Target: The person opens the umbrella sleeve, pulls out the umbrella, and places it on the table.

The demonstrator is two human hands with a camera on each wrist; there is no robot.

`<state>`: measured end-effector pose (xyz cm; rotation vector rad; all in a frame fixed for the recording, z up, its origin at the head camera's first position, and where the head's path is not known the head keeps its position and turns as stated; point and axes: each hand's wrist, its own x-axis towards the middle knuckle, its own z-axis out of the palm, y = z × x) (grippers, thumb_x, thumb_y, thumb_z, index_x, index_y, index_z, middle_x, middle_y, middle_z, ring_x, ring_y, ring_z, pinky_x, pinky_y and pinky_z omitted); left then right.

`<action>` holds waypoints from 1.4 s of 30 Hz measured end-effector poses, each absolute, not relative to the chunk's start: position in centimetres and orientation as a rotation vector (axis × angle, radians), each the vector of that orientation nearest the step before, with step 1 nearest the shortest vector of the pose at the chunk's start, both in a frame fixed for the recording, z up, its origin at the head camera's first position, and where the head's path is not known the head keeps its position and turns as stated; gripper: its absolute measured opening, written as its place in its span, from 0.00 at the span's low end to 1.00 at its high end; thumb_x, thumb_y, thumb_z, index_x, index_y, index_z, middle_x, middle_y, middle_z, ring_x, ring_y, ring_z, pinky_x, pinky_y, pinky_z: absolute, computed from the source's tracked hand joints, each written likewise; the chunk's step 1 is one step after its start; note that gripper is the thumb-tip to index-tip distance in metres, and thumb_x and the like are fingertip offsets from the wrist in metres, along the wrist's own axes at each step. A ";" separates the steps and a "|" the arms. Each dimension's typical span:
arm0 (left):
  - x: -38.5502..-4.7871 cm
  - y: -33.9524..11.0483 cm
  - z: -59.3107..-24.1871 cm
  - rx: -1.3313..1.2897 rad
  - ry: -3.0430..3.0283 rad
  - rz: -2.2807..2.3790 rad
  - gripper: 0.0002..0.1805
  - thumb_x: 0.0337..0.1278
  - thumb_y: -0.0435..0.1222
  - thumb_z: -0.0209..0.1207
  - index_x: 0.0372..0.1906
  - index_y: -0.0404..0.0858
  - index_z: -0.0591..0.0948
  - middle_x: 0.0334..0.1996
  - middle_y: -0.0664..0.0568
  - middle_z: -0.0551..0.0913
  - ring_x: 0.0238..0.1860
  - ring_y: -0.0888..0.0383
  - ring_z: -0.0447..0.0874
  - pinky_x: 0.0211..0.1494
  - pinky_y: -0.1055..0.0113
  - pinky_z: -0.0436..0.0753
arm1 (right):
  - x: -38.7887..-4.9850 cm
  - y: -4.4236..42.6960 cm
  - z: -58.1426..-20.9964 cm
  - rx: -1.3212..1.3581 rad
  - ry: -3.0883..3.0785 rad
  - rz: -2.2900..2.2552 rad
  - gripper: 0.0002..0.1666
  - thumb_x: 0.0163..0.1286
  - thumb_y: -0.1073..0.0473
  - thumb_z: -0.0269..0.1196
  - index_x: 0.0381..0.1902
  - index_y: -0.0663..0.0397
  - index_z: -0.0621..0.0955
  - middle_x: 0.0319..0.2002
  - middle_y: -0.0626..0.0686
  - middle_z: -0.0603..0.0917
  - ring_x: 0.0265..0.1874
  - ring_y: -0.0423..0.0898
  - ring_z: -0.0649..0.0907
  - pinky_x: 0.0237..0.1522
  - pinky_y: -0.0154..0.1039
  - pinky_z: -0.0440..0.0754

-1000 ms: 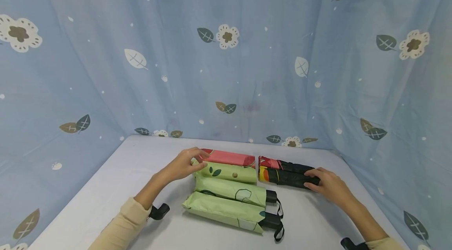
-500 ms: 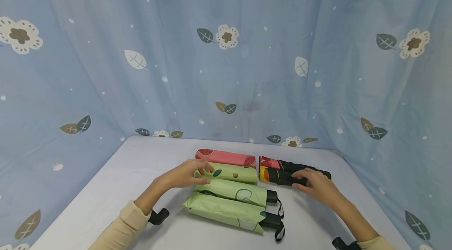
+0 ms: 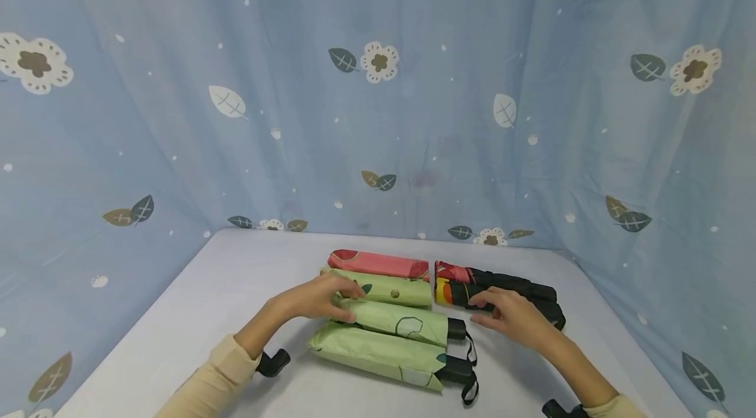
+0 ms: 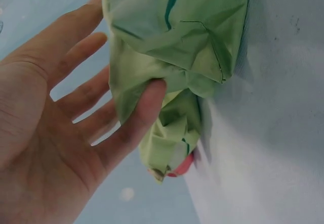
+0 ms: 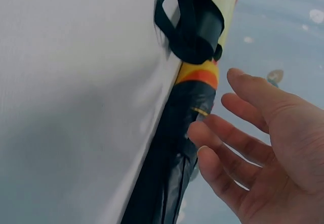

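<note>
clearly, left hand [image 3: 319,298] is by a green umbrella [image 3: 386,319]

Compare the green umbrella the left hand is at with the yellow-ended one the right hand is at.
Colour: the green umbrella is light green with outlined shapes; the yellow-ended umbrella is mostly black, with yellow and orange at its left end.
Handle: the green umbrella shows a black handle with a strap loop; no loop shows on the yellow-ended umbrella.
Shared: both lie folded on the white table.
</note>
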<state>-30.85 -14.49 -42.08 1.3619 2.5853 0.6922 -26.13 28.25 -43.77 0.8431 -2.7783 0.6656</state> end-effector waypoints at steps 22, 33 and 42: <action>-31.4 -14.2 -42.6 1.282 2.616 0.556 0.26 0.55 0.41 0.69 0.61 0.46 0.80 0.58 0.57 0.82 0.60 0.58 0.78 0.60 0.59 0.79 | -26.3 26.2 -44.2 1.012 -2.908 0.789 0.27 0.68 0.43 0.63 0.56 0.55 0.82 0.49 0.55 0.85 0.33 0.34 0.83 0.29 0.30 0.80; -31.7 -14.2 -43.1 1.277 2.622 0.500 0.24 0.55 0.41 0.69 0.59 0.50 0.81 0.56 0.60 0.83 0.59 0.61 0.79 0.59 0.62 0.79 | -26.4 25.6 -44.6 1.078 -2.948 0.794 0.27 0.67 0.45 0.65 0.56 0.57 0.82 0.52 0.57 0.86 0.34 0.34 0.85 0.31 0.30 0.82; -31.5 -13.9 -42.8 1.278 2.603 0.473 0.26 0.53 0.39 0.70 0.59 0.46 0.81 0.56 0.58 0.83 0.58 0.61 0.79 0.58 0.64 0.80 | -26.9 25.5 -45.1 1.074 -2.950 0.715 0.27 0.64 0.44 0.67 0.53 0.58 0.83 0.47 0.54 0.88 0.31 0.31 0.83 0.29 0.28 0.80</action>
